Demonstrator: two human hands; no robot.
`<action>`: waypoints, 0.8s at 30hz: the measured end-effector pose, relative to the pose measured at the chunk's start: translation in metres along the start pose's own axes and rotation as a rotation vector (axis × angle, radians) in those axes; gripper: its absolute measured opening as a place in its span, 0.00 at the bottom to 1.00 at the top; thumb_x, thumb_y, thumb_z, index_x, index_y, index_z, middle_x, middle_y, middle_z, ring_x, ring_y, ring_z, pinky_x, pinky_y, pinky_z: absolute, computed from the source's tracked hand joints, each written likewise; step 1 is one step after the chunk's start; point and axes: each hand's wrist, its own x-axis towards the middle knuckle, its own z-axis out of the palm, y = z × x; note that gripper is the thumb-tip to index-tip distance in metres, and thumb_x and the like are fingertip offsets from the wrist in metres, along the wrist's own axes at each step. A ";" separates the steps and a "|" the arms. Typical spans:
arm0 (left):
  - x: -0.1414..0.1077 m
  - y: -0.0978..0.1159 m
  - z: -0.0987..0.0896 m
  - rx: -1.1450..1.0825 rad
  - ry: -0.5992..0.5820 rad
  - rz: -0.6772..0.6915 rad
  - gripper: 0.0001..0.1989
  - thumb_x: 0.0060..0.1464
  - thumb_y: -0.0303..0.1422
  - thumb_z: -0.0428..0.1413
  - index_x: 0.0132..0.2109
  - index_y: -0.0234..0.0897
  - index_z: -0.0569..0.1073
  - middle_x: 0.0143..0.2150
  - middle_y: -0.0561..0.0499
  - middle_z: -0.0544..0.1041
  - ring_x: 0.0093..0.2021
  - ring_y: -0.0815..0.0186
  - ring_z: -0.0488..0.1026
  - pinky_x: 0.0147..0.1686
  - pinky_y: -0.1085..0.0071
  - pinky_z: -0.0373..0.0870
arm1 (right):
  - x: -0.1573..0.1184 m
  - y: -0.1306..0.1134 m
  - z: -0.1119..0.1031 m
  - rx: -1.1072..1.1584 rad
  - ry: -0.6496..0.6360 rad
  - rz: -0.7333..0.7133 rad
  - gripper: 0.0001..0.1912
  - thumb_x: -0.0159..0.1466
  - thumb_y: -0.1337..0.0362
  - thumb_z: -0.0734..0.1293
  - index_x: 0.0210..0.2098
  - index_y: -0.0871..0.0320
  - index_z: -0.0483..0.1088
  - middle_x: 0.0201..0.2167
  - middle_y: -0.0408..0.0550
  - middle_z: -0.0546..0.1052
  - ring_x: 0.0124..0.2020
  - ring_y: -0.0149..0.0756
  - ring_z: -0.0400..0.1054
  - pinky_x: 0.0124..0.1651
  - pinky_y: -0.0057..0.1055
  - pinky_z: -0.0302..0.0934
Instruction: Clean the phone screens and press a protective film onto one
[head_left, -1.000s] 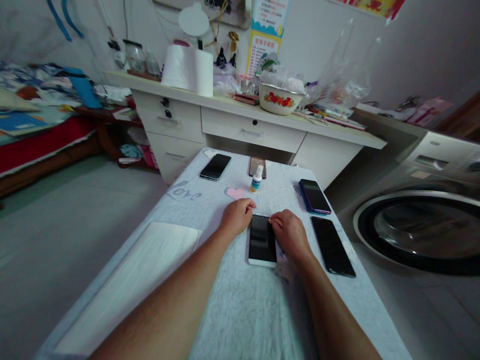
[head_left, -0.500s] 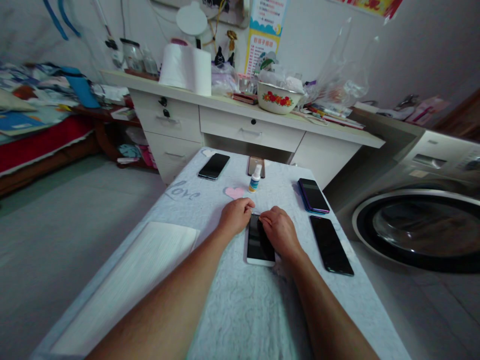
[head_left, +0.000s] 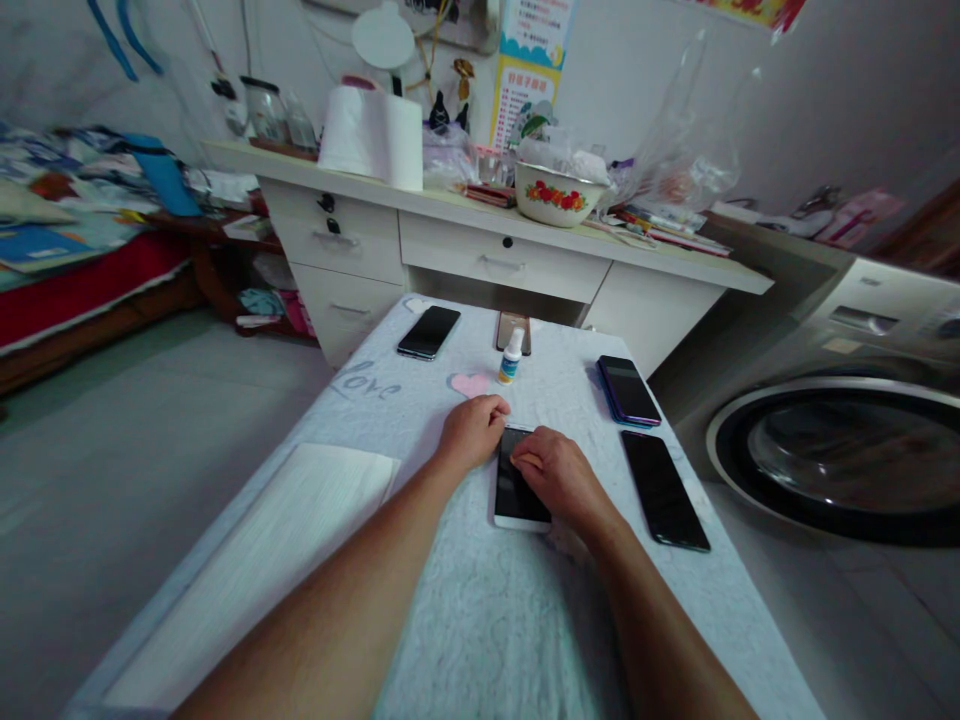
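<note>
A smartphone with a white rim and black screen [head_left: 517,497] lies face up on the cloth-covered table. My left hand [head_left: 472,432] rests at its upper left corner, fingers curled together; whether anything is in them is hidden. Over the upper right part of the screen is my right hand [head_left: 561,472], its fingers pinched. What they hold, if anything, I cannot make out. Beyond my hands stands a small white spray bottle [head_left: 510,360] with a blue and yellow label. A folded white paper or cloth [head_left: 277,560] lies beside my left forearm.
Further phones lie around: a black one [head_left: 429,332] at far left, a stacked pair [head_left: 628,390] and a long black one [head_left: 665,490] at right, and a brownish one [head_left: 523,322] behind the bottle. A desk [head_left: 502,268] and a washing machine [head_left: 847,400] border the table.
My right hand has shifted slightly down over the phone's screen, and its fingers are bent more. My left hand, the phone and the bottle stay in place.
</note>
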 end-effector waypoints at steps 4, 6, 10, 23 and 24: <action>0.000 -0.001 0.000 0.004 0.004 -0.004 0.09 0.53 0.25 0.53 0.38 0.38 0.77 0.33 0.52 0.79 0.34 0.67 0.74 0.34 0.74 0.66 | -0.003 -0.003 -0.003 0.045 -0.032 -0.037 0.09 0.63 0.73 0.65 0.32 0.58 0.77 0.31 0.46 0.75 0.35 0.34 0.68 0.39 0.28 0.56; 0.000 -0.001 0.000 0.003 0.000 -0.007 0.09 0.53 0.25 0.53 0.38 0.37 0.77 0.33 0.52 0.79 0.34 0.67 0.74 0.34 0.74 0.66 | -0.005 -0.005 -0.004 0.070 -0.034 -0.057 0.09 0.62 0.75 0.65 0.31 0.58 0.77 0.31 0.45 0.75 0.35 0.33 0.68 0.38 0.27 0.57; 0.000 0.000 -0.001 0.001 -0.006 -0.008 0.09 0.52 0.25 0.53 0.39 0.37 0.77 0.33 0.52 0.79 0.34 0.67 0.74 0.34 0.74 0.66 | -0.007 -0.008 -0.004 0.120 -0.050 -0.114 0.10 0.60 0.77 0.65 0.30 0.58 0.77 0.31 0.45 0.76 0.35 0.33 0.68 0.39 0.27 0.58; 0.000 0.000 0.000 0.001 -0.002 -0.012 0.10 0.52 0.24 0.52 0.38 0.36 0.77 0.33 0.52 0.79 0.34 0.68 0.74 0.34 0.74 0.65 | -0.012 -0.015 0.000 0.183 -0.087 -0.259 0.06 0.60 0.74 0.69 0.29 0.59 0.76 0.30 0.44 0.75 0.33 0.31 0.67 0.38 0.25 0.59; 0.000 0.000 -0.001 0.001 -0.002 -0.010 0.10 0.52 0.24 0.52 0.39 0.36 0.77 0.33 0.52 0.79 0.34 0.68 0.74 0.34 0.74 0.65 | -0.012 -0.014 -0.001 0.189 -0.090 -0.262 0.06 0.60 0.74 0.69 0.30 0.59 0.76 0.30 0.44 0.75 0.33 0.31 0.67 0.39 0.25 0.59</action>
